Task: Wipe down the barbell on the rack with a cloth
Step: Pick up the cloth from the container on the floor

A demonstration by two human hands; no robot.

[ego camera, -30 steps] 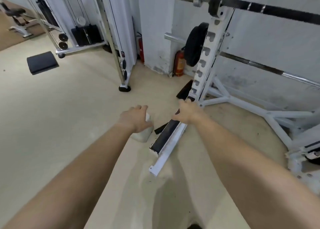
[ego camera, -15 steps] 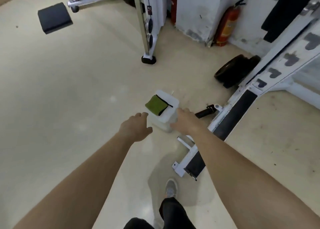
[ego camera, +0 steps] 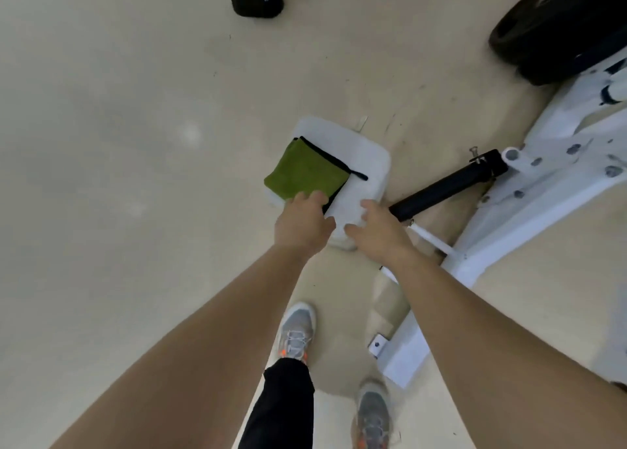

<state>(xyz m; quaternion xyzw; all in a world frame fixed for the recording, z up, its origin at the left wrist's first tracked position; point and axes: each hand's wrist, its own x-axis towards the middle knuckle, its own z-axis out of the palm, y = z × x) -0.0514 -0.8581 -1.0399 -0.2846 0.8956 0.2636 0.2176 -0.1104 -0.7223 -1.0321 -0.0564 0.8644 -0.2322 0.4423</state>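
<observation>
Lying folded on the left half of a white tub (ego camera: pixel 363 157) on the floor, the green cloth (ego camera: pixel 305 170) runs its long, black-trimmed edge parallel to the tub's far side. The left hand (ego camera: pixel 302 225) touches the cloth's near edge with relaxed fingers, not gripping it. The right hand (ego camera: pixel 380 231), fingers spread, holds nothing at the tub's near-right corner. A black tube (ego camera: pixel 448 186) and white rack base (ego camera: pixel 543 184) crowd the tub's right side. Bare floor (ego camera: pixel 118 143) opens to its left.
</observation>
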